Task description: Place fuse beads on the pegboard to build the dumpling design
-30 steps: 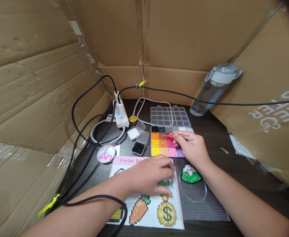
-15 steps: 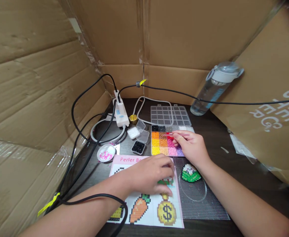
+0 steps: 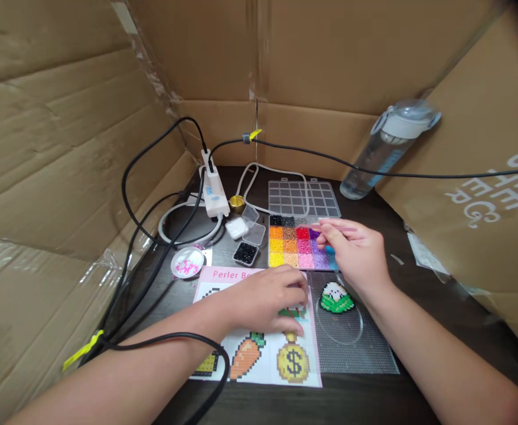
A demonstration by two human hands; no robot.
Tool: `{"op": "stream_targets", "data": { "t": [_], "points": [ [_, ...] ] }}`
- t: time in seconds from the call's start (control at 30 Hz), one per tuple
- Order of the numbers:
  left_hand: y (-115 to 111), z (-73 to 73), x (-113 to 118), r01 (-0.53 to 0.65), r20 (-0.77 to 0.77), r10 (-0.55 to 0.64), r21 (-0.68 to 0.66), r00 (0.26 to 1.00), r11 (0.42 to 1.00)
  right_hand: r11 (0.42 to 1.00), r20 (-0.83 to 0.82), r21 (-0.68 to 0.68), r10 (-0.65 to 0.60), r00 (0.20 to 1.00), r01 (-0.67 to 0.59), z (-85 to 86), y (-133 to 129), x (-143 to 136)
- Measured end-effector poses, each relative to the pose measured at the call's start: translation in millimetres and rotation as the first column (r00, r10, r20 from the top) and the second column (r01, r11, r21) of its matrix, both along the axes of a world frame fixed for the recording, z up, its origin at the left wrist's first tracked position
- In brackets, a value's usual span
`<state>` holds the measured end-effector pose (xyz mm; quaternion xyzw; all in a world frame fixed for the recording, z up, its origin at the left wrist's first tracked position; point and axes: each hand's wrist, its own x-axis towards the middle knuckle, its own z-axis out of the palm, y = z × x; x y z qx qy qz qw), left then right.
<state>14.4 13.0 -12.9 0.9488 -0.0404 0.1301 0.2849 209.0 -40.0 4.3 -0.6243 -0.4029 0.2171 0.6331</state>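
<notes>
My right hand [image 3: 351, 245] pinches a thin pink tool, probably tweezers [image 3: 336, 228], over the right columns of the bead box [image 3: 277, 245], whose compartments hold beads of many colours. My left hand [image 3: 276, 301] lies over the pattern sheet [image 3: 300, 373], fingers apart and curved, holding nothing. The sheet shows a carrot and a money bag. Beside it is a clear pegboard [image 3: 360, 360] bearing a green and white bead figure [image 3: 337, 298] with a black edge. A transparent ring lies just below the figure.
Left of the bead box are small boxes of black beads [image 3: 246, 254] and white beads [image 3: 237, 228], a white dish [image 3: 188, 262] of pink beads and a gold cup [image 3: 237, 204]. A power strip [image 3: 215, 192], black cables and a bottle [image 3: 385, 150] stand behind. Cardboard walls surround the table.
My right hand has moved right with the tool, from the red beads toward the purple ones. The whole view has shifted slightly. My left hand stays over the sheet.
</notes>
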Motion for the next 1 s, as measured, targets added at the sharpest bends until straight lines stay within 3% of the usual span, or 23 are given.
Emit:
{"op": "stream_targets", "data": {
  "t": [0.2,0.3,0.47,0.67,1.0],
  "points": [
    [2,0.2,1,0.002,-0.030,-0.003,-0.019,1.000,1.000,0.990,-0.002,0.136,-0.041,0.999,0.041,32.0,-47,14],
    [3,0.7,2,0.010,-0.023,-0.010,-0.019,1.000,1.000,0.989,-0.031,0.136,-0.050,0.998,0.054,34.3,-86,18],
    [3,-1.1,4,0.012,-0.034,-0.012,0.003,0.999,1.000,0.992,-0.120,-0.024,-0.124,0.985,0.122,5.0,-143,10],
    [4,-4.9,4,0.016,-0.036,-0.015,0.032,0.999,0.999,0.963,-0.068,-0.162,-0.230,0.971,0.217,-35.9,-167,-4],
    [4,-1.9,4,0.018,-0.037,-0.016,0.042,0.999,0.999,0.943,0.009,-0.208,-0.264,0.964,0.260,-41.3,-171,-10]
  ]
}}
